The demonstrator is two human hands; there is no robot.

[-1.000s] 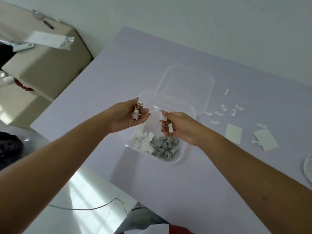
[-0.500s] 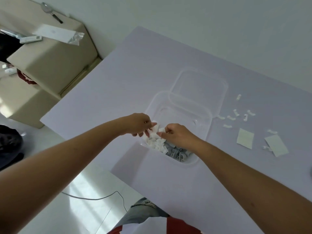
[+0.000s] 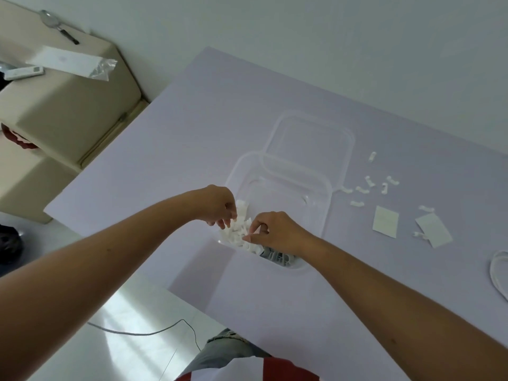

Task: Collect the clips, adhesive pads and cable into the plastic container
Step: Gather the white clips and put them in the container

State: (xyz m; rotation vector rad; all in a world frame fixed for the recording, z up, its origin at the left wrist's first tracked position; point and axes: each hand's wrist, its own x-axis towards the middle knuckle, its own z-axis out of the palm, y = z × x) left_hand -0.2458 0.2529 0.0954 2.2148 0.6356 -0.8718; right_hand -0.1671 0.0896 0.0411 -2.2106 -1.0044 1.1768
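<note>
A clear plastic container (image 3: 327, 213) stands mid-table with a heap of white clips (image 3: 238, 234) and grey clips (image 3: 277, 256) inside. My left hand (image 3: 218, 204) hovers over its left end, fingers pointing down and touching the white heap. My right hand (image 3: 275, 229) reaches into the container beside it, thumb and forefinger pinched together at the white clips. Several loose white clips (image 3: 362, 188) lie to the right of the container. Two pale adhesive pads (image 3: 385, 221) (image 3: 434, 231) lie further right. A coil of white cable (image 3: 498, 273) shows at the right edge.
The container's clear lid (image 3: 310, 144) lies flat just behind it. The table's left edge runs diagonally, with a beige upholstered seat (image 3: 68, 105) beyond it carrying a remote and a plastic bag. A thin wire (image 3: 143, 332) lies on the floor below.
Both hands dropped from above the container down into it, carrying the clips they held. They now sit at the white heap, and the view has tilted slightly.
</note>
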